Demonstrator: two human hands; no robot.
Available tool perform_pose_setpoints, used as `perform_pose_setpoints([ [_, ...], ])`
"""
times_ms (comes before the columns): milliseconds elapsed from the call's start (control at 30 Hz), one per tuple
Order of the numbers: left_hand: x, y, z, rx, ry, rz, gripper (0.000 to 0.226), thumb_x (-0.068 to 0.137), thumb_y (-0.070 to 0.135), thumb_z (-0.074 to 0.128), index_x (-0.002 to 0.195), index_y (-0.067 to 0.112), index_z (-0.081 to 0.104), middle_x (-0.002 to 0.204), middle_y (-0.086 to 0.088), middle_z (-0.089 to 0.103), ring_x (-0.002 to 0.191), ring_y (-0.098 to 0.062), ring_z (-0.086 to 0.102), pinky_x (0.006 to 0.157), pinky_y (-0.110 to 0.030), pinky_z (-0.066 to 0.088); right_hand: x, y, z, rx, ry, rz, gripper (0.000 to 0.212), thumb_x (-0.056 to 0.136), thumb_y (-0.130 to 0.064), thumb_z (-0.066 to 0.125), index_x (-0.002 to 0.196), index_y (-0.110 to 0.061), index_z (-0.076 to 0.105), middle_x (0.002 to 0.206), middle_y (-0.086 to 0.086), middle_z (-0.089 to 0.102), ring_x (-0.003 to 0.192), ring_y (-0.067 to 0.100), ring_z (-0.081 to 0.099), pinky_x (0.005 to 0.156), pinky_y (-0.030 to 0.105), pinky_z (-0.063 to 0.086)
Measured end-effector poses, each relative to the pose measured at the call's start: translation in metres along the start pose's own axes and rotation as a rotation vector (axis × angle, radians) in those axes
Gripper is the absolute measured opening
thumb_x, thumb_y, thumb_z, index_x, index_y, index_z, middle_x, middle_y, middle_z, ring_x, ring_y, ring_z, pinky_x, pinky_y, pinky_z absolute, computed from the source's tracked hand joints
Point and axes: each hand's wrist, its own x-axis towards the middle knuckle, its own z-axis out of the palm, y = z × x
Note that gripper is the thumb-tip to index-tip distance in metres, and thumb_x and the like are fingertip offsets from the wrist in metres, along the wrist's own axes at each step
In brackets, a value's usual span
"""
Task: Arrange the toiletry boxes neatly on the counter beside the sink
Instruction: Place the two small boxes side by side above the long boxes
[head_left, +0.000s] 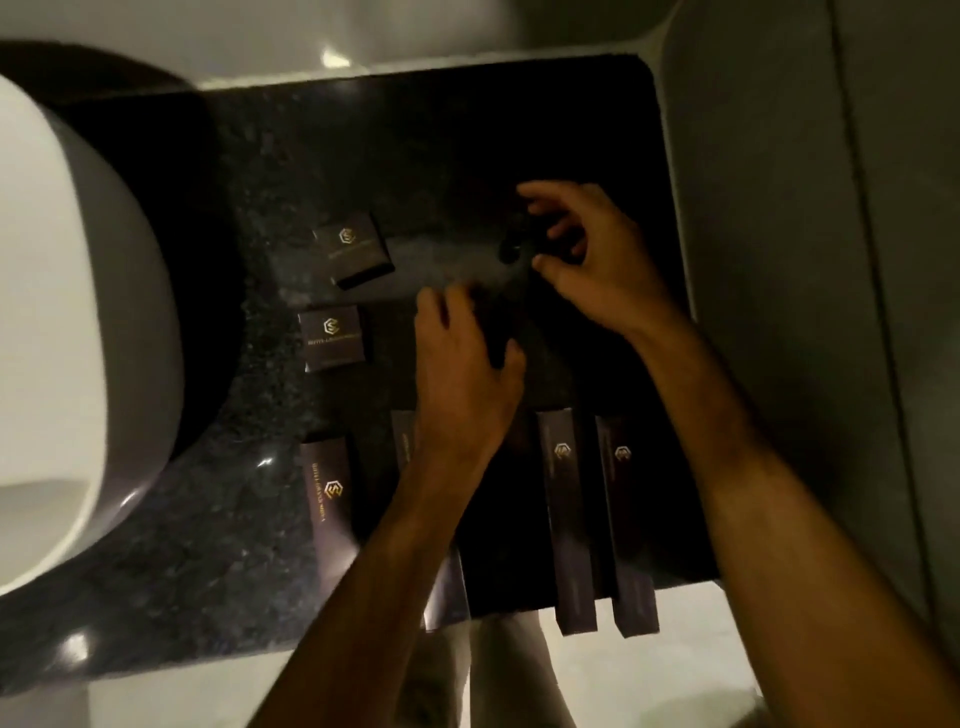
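Several dark toiletry boxes with gold logos lie on the black granite counter (249, 519). Two small square boxes (353, 249) (333, 338) sit near the sink. A long box (327, 493) lies at the left front. Two more long boxes (566, 519) (626, 525) lie side by side, overhanging the front edge. Another long box (447, 587) is mostly hidden under my left forearm. My left hand (462, 358) and right hand (587, 254) both grip a blurred dark box (506, 291) in the middle of the counter.
A white basin (78, 338) stands at the left. A pale wall (779, 260) borders the counter's right edge and another runs along the back. Light floor (675, 665) shows below the front edge.
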Motion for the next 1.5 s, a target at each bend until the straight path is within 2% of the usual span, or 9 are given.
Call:
perform_pose_setpoints([
  [133,0.009,-0.007,0.008,0.040,0.038,0.052,0.057,0.083,0.026,0.076,0.132,0.009,0.052,0.133,-0.012,0.049,0.119,-0.023,0.055,0.099,-0.038,0.052,0.009,-0.003,0.011,-0.115,0.022,-0.077,0.050,0.083,-0.027,0.081,0.131,-0.029,0.066,0.125,-0.004,0.054,0.101,0.003,0.053,0.082,-0.003,0.039],
  [267,0.012,-0.006,0.012,0.117,0.072,0.050,0.043,0.089,0.032,0.070,0.128,0.017,0.057,0.130,-0.006,0.054,0.118,-0.019,0.054,0.095,-0.039,0.052,-0.001,-0.005,0.013,-0.104,0.108,-0.058,0.027,0.088,-0.027,0.077,0.115,-0.023,0.074,0.120,-0.002,0.061,0.107,0.003,0.055,0.086,-0.002,0.039],
  [467,0.006,0.000,0.021,0.176,0.042,0.124,0.037,0.089,0.030,0.069,0.123,0.017,0.061,0.124,-0.005,0.059,0.112,-0.021,0.055,0.093,-0.039,0.051,-0.054,0.019,-0.002,-0.092,0.273,-0.032,0.033,0.088,-0.024,0.078,0.119,-0.017,0.073,0.120,-0.002,0.065,0.108,0.004,0.061,0.094,0.005,0.042],
  [900,0.008,0.003,0.034,0.254,0.049,0.142,0.036,0.086,0.032,0.071,0.118,0.019,0.060,0.115,-0.006,0.059,0.104,-0.023,0.054,0.085,-0.028,0.037,-0.083,0.039,0.008,-0.050,0.337,0.015,0.042,0.083,-0.024,0.082,0.124,-0.023,0.070,0.116,-0.008,0.064,0.101,0.001,0.062,0.088,0.014,0.052],
  [1033,0.001,0.005,0.022,0.097,-0.016,0.135,0.048,0.085,0.033,0.074,0.127,0.017,0.055,0.124,-0.006,0.053,0.108,-0.018,0.055,0.094,-0.033,0.051,-0.092,0.034,-0.004,-0.005,0.222,0.048,0.073,0.079,-0.020,0.085,0.145,-0.027,0.054,0.133,-0.007,0.055,0.118,-0.001,0.055,0.097,0.016,0.049],
  [1100,-0.005,0.000,0.007,-0.014,0.011,0.115,0.049,0.085,0.032,0.076,0.127,0.018,0.056,0.123,-0.003,0.051,0.102,-0.008,0.054,0.090,-0.018,0.051,-0.102,0.025,-0.017,0.018,0.199,0.044,0.086,0.078,-0.023,0.086,0.153,-0.029,0.044,0.143,-0.005,0.050,0.128,0.003,0.051,0.103,0.019,0.046],
  [1233,-0.020,-0.024,-0.046,-0.013,0.182,0.094,0.038,0.087,0.031,0.074,0.121,0.023,0.061,0.117,0.004,0.053,0.092,0.004,0.053,0.084,-0.003,0.043,-0.098,-0.030,-0.033,0.004,0.265,-0.143,0.067,0.086,-0.032,0.078,0.147,-0.025,0.050,0.140,-0.002,0.054,0.128,0.008,0.054,0.103,0.019,0.044],
  [1400,-0.019,-0.066,-0.125,0.264,0.149,0.013,0.054,0.078,0.027,0.077,0.128,0.024,0.057,0.121,-0.004,0.051,0.114,-0.024,0.051,0.103,-0.037,0.044,-0.026,-0.104,0.003,-0.091,-0.010,-0.384,0.059,0.086,-0.024,0.077,0.141,-0.022,0.057,0.135,-0.001,0.053,0.123,0.003,0.051,0.106,0.011,0.038],
  [1500,-0.008,-0.082,-0.139,0.369,-0.055,-0.070,0.083,0.072,0.028,0.083,0.144,0.027,0.042,0.134,-0.009,0.044,0.126,-0.033,0.043,0.110,-0.040,0.034,0.017,-0.112,0.039,-0.306,-0.294,-0.324,0.080,0.083,-0.025,0.080,0.153,-0.028,0.041,0.148,0.001,0.039,0.136,0.015,0.042,0.115,0.031,0.040],
])
